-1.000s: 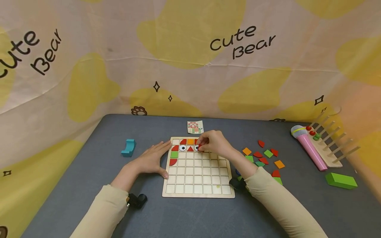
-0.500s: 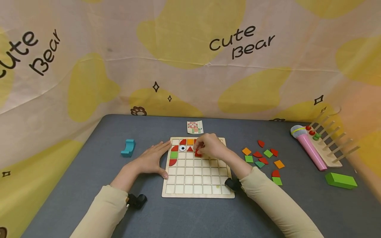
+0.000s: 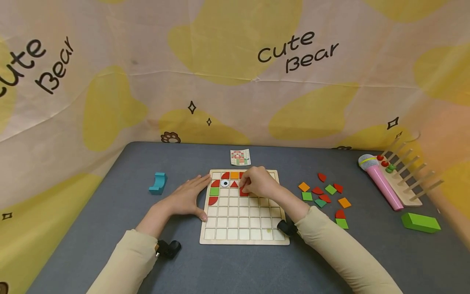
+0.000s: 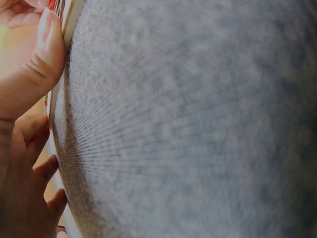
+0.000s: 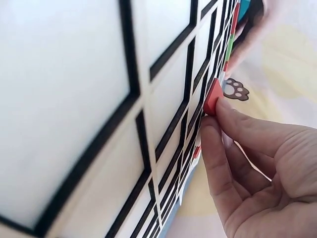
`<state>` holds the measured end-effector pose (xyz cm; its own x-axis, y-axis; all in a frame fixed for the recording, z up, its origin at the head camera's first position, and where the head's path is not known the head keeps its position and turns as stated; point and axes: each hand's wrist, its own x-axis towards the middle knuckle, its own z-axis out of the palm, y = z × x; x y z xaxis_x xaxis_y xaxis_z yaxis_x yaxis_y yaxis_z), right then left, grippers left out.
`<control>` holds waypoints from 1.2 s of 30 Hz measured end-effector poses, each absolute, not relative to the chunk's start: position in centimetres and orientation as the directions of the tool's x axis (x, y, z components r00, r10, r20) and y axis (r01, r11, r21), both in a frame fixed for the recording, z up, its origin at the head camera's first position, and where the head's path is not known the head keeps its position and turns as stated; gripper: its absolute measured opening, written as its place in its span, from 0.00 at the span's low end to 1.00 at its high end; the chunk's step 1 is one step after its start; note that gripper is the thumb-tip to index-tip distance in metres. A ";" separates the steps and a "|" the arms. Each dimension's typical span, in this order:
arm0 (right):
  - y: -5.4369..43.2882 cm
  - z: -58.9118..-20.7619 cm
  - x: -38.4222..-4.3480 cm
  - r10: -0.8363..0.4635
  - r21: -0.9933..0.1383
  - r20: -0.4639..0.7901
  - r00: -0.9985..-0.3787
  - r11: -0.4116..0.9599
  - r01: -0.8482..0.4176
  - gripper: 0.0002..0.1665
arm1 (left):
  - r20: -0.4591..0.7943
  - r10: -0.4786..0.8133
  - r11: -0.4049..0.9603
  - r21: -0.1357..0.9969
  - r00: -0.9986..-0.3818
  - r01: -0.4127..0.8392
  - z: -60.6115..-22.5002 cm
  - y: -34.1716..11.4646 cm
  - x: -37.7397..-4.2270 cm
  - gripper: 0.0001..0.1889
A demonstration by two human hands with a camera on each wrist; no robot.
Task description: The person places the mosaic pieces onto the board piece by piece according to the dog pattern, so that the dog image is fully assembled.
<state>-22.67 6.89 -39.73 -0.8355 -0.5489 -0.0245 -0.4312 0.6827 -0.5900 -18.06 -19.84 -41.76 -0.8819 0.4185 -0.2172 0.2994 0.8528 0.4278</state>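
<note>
A wooden grid board (image 3: 245, 240) lies on the table, with red, orange and green tiles and an eye tile (image 3: 225, 183) set in its far left cells. My right hand (image 3: 258, 181) pinches a red tile (image 3: 244, 192) between thumb and fingertips over the board's upper middle. In the right wrist view that red tile (image 5: 213, 96) is tilted against the grid, and the fingertips hide part of it. My left hand (image 3: 185, 198) rests along the board's left edge, fingers extended and thumb spread; the left wrist view has the thumb (image 4: 47, 49) against the rim.
Loose red, green and orange tiles (image 3: 324, 198) are scattered right of the board. A small pattern card (image 3: 240, 157) lies behind it. A teal block (image 3: 158, 183) is on the left. Far right are a pink toy microphone (image 3: 383, 183), a pegged board (image 3: 407, 188) and a green block (image 3: 421, 223).
My right hand has shifted slightly left, and the red tile has come nearer me, from beside the second eye tile to the cell row below. The left hand stays put.
</note>
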 end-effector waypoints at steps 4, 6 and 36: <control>6.9 -39.9 -22.8 -0.550 -0.574 -0.007 -0.835 0.686 -0.448 0.04 | -0.210 0.424 0.848 0.433 -0.881 0.305 -41.7 -19.8 -18.0 0.67; 6.9 -39.9 -22.8 -0.550 -0.575 -0.005 -0.835 0.685 -0.448 0.04 | -0.207 0.426 0.847 0.432 -0.881 0.309 -41.6 -19.8 -18.0 0.67; 15.7 -37.7 -25.0 -0.454 -0.550 0.013 -0.891 0.741 -0.386 0.05 | -0.216 0.418 0.852 0.430 -0.882 0.299 -41.8 -19.8 -18.1 0.67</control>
<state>-25.02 15.72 -37.75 -0.8910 -0.4539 0.0135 -0.3858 0.7411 -0.5495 -18.10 -19.79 -41.79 -0.8821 0.4183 -0.2164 0.2988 0.8522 0.4295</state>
